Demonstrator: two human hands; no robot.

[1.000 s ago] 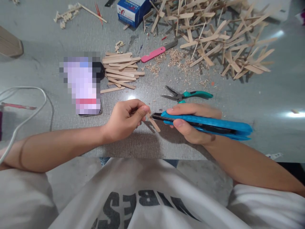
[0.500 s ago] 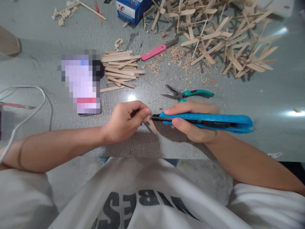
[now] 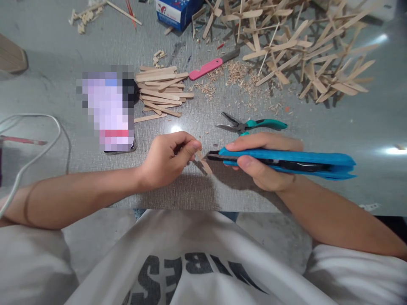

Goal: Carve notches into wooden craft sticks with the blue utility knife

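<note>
My left hand (image 3: 173,159) is closed, thumb and index finger pinching a small wooden craft stick (image 3: 206,167). The stick's lower end sticks out to the right of the fingertips. My right hand (image 3: 265,163) is wrapped round a blue utility knife (image 3: 305,159) with a black front end. The knife points left, its tip close beside the stick; whether they touch I cannot tell. Just beyond my right hand lie pliers (image 3: 267,123) with green handles, jaws spread.
Loose craft sticks (image 3: 162,91) lie beside a blurred phone (image 3: 110,112). A pink-handled blade (image 3: 206,69) rests near wood shavings (image 3: 237,75). Crossed-stick assemblies (image 3: 286,46) pile up at the back right. A blue box (image 3: 178,15) stands behind, and a white cable (image 3: 41,159) curves at the left.
My right hand and the utility knife have moved a little to the right, drawing the tip away from my left fingertips. My left hand has stayed nearly in place; the stick has shifted slightly.
</note>
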